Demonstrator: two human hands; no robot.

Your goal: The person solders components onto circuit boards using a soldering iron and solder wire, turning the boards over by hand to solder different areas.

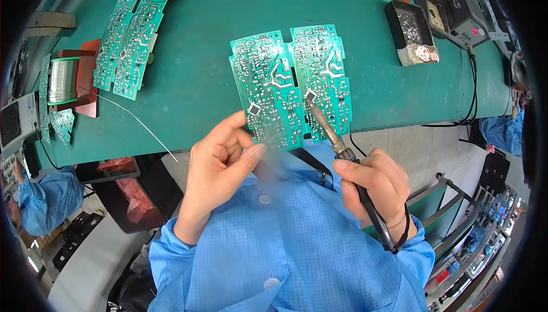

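A green circuit board panel, made of two joined halves with a square chip on each, is in front of me near the table's front edge. My left hand is closed at its lower left corner, the thumb by the bottom edge and the other fingers curled. A thin bright line shows by the thumb tip; I cannot tell whether it is solder wire. Wrapped in my right hand is a soldering iron with a black handle. Its tip points at the chip on the right half. Greyish haze blurs the panel's lower edge.
At left, a solder wire spool sits on a reddish-brown stand, its loose strand reaching the table edge. More circuit boards lie behind it. A black tray and a soldering station with cables stand at far right. Co-workers sit on both sides.
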